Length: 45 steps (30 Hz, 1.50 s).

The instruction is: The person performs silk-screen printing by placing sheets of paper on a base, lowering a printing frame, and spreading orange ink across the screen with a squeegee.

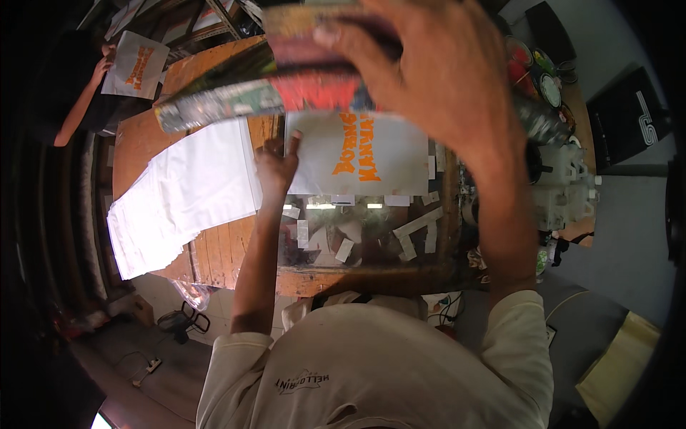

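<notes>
My right hand (450,79) is raised at the top, blurred, closed around a paint-stained squeegee (293,41) with its thumb across the block. Just beneath it tilts a screen-printing frame (250,99), its bar smeared red, green and white; whether this hand also bears the frame I cannot tell. Under the frame lies a pale sheet (314,168) with orange lettering, on a glass plate (325,250) marked with white tape pieces. At the sheet's left edge, my left hand (279,161) pinches it, thumb on top.
A fanned stack of white sheets (193,186) covers the left of the wooden table (229,250). Paint tins (549,89) and translucent plastic containers (564,189) stand at the right. At the far left another person's hand (103,68) holds a printed sheet (136,68).
</notes>
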{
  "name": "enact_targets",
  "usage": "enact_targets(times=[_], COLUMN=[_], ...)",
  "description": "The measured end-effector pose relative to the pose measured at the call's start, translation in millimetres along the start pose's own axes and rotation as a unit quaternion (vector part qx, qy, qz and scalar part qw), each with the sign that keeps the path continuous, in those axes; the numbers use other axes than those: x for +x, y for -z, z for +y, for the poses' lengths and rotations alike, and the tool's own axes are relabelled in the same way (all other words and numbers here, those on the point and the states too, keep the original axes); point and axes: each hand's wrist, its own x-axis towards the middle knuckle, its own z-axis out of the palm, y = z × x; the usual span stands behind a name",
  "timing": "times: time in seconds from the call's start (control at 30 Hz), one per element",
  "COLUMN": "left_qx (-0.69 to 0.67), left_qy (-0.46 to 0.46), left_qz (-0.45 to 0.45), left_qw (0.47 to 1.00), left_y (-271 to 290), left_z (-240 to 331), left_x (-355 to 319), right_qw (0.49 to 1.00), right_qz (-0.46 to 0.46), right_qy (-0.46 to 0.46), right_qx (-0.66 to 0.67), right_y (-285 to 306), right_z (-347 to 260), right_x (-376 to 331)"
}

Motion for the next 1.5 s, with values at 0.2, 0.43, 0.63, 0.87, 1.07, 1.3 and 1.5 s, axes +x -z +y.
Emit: enact_targets(times=[0.2,0.43,0.63,0.87,1.07,1.3,1.5], left_qx=[0.187,0.141,0.191,0.183,-0.024,0.036,0.198], left_qy=[-0.107,-0.083,-0.159,-0.122,0.03,-0.007,-0.038], left_qz=[-0.049,0.015,0.225,0.098,-0.054,-0.011,-0.153], left_qw=[0.975,0.986,0.942,0.971,0.998,0.999,0.967], left_y=[-41.6,46.6,139.8,88.4,117.5,124.6,55.7], left_z=[-31.4,-83.5,-131.0,-116.8,-134.0,-138.5,-63.2], left_x=[14.1,100.9,87.0,-64.2,-46.4,-46.1,-69.2], right_qw=[0.995,0.992,0.986,0.976,0.971,0.974,0.979], right_qz=[-0.092,-0.098,-0.068,-0.048,-0.04,-0.047,-0.084], right_qy=[-0.024,-0.063,-0.1,-0.125,-0.143,-0.129,-0.159], right_qx=[0.03,0.056,0.118,0.172,0.19,0.179,0.092], right_y=[40.1,31.4,29.3,31.6,38.2,39.7,33.5], right_z=[18.6,31.1,27.6,13.7,4.1,-9.7,5.2], right_x=[52.0,75.2,82.1,84.2,81.7,67.5,77.0])
